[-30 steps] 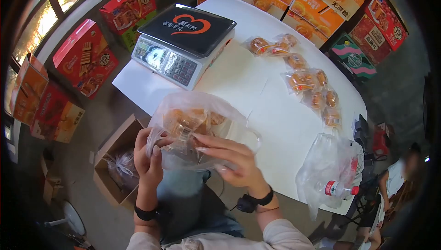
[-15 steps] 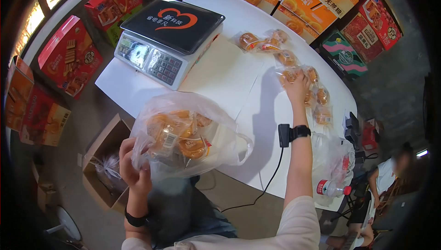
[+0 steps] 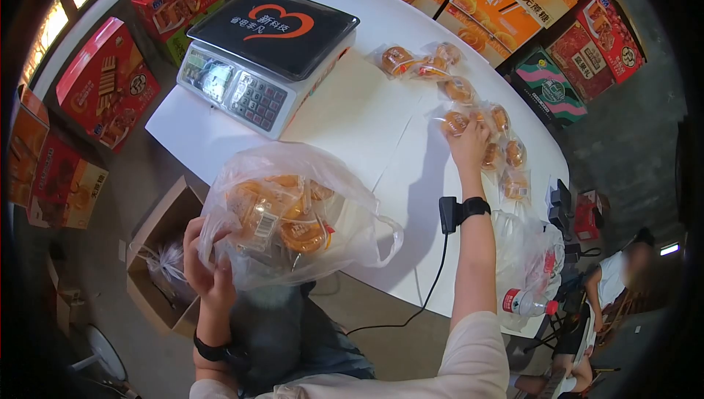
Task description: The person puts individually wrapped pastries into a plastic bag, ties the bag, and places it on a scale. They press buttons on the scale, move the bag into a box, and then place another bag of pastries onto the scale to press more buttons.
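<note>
My left hand grips the edge of a clear plastic bag filled with several wrapped orange cakes, held at the near edge of the white table. My right hand reaches across the table and closes on a wrapped cake in the row of loose wrapped cakes along the table's right side. More wrapped cakes lie farther back.
An electronic scale with a black top stands at the table's far left. Red and orange snack boxes line the back and the left floor. An open cardboard box sits below left. A plastic bag with a water bottle hangs at the right; a person sits beyond it.
My right hand left the bag, reached out to the row of loose cakes and closed on one. My left hand kept hold of the bag, which sank slightly.
</note>
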A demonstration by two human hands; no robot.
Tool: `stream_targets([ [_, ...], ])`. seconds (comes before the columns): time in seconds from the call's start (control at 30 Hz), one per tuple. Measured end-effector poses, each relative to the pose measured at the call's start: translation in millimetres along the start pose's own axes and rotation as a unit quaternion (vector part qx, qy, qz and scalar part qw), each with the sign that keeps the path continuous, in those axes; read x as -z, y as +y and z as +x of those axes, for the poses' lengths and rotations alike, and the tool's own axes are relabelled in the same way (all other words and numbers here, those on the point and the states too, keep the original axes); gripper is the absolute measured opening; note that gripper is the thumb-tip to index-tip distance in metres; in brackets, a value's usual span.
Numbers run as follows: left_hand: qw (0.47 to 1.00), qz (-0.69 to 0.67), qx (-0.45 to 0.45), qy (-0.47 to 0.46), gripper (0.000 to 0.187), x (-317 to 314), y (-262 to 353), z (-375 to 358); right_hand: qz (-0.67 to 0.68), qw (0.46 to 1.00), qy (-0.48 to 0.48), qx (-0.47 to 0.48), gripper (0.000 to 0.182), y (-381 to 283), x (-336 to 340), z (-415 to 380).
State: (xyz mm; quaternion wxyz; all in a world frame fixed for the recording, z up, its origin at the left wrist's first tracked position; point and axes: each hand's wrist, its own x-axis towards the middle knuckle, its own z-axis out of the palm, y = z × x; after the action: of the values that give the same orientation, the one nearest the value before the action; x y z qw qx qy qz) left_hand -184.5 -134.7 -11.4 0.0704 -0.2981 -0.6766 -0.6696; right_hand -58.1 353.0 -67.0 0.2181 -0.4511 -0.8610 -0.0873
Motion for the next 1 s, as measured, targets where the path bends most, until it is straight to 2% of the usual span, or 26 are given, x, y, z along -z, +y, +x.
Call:
stream_targets([
  [0.2,0.999,0.023,-0.027,-0.006,0.038,2,5,7,0.077,0.992,0.066,0.079,0.07,-27,52,-31],
  [0.27,0.994,0.059,-0.09,0.006,0.048,8,5,10,0.096,0.987,0.076,0.106,0.071,-35,76,-45],
  [0.3,0.991,0.08,-0.1,0.037,0.057,9,5,9,0.107,0.982,0.089,0.129,0.072,-40,89,-52],
  [0.33,0.991,0.083,-0.101,0.04,0.057,11,9,11,0.12,0.976,0.101,0.151,0.072,-44,101,-59],
  [0.4,0.949,0.183,-0.249,0.063,0.058,19,27,18,0.123,0.972,0.108,0.17,0.073,-49,123,-72],
  [0.43,0.934,0.196,-0.298,0.034,0.058,22,43,23,0.122,0.968,0.114,0.187,0.073,-52,133,-79],
  [0.53,0.927,0.158,-0.34,-0.033,0.038,20,97,26,0.135,0.957,0.164,0.198,0.074,-56,159,-93],
  [0.57,0.925,0.138,-0.35,-0.062,0.032,18,116,29,0.147,0.961,0.149,0.181,0.076,-61,173,-99],
  [0.63,0.909,0.127,-0.381,-0.112,0.025,20,149,45,0.176,0.943,0.177,0.218,0.08,-69,196,-106],
  [0.67,0.863,0.128,-0.477,-0.106,0.031,17,150,53,0.201,0.926,0.203,0.247,0.084,-72,205,-109],
  [0.8,0.867,0.183,-0.452,-0.107,0.032,26,188,56,0.236,0.912,0.184,0.28,0.09,-86,233,-129],
  [0.83,0.9,0.254,-0.341,-0.1,0.015,26,217,52,0.288,0.9,0.166,0.281,0.091,-89,237,-135],
  [0.87,0.902,0.261,-0.331,-0.088,0.013,33,225,52,0.336,0.886,0.147,0.283,0.093,-91,241,-140],
  [0.93,0.912,0.234,-0.331,-0.065,0.009,57,223,40,0.307,0.89,0.131,0.31,0.092,-96,256,-148],
  [1.0,0.922,0.184,-0.339,-0.047,0.007,85,216,18,0.303,0.878,0.051,0.367,0.084,-106,266,-155],
])
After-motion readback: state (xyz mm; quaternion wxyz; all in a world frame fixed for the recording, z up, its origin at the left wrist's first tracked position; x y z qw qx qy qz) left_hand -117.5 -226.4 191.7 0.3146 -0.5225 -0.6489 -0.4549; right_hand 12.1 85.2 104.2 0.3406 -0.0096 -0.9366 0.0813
